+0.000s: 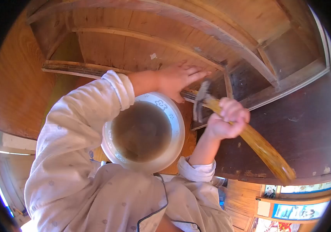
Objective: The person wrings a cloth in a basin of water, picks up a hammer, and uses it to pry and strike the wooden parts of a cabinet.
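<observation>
A hammer [264, 149] with a yellow wooden handle is in my right hand [229, 119], whose fingers wrap round the handle near the head. The metal hammer head [201, 101] is slightly blurred and lies close to a wooden rail. My left hand [181, 80] rests on the wooden frame with its fingers spread, just left of and above the hammer head. Below my left hand sits a white basin [178, 133] with a patterned rim, holding murky brown liquid [141, 131].
Curved wooden slats [146, 37] and panels of a furniture piece fill the upper view. A dark brown panel [289, 127] extends at right. Framed pictures [301, 211] show at the lower right. A brown wooden panel [16, 81] stands at left.
</observation>
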A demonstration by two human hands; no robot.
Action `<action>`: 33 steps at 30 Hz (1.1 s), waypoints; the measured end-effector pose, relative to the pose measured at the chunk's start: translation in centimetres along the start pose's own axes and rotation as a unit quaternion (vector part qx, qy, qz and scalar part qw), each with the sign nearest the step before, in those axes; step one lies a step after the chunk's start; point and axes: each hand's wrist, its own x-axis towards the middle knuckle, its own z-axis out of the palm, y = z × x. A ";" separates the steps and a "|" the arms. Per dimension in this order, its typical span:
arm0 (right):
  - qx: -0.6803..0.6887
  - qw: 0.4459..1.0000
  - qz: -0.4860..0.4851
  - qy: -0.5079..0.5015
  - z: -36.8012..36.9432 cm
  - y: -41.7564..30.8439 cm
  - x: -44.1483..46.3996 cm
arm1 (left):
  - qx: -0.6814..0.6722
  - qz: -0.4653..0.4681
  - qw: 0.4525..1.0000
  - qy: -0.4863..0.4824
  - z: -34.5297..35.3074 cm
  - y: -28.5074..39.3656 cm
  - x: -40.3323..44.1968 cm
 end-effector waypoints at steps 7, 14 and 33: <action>-0.010 0.997 -0.009 -0.080 -1.7 -3.4 4.3 | 0.009 -0.146 0.975 -0.168 -0.7 1.4 -0.5; -0.088 0.991 0.062 -0.078 1.9 4.8 2.7 | -0.016 -0.173 0.983 -0.057 1.1 1.7 -2.5; -0.078 0.987 0.134 -0.050 1.5 8.6 2.9 | -0.041 -0.191 0.981 -0.004 1.8 1.3 -2.1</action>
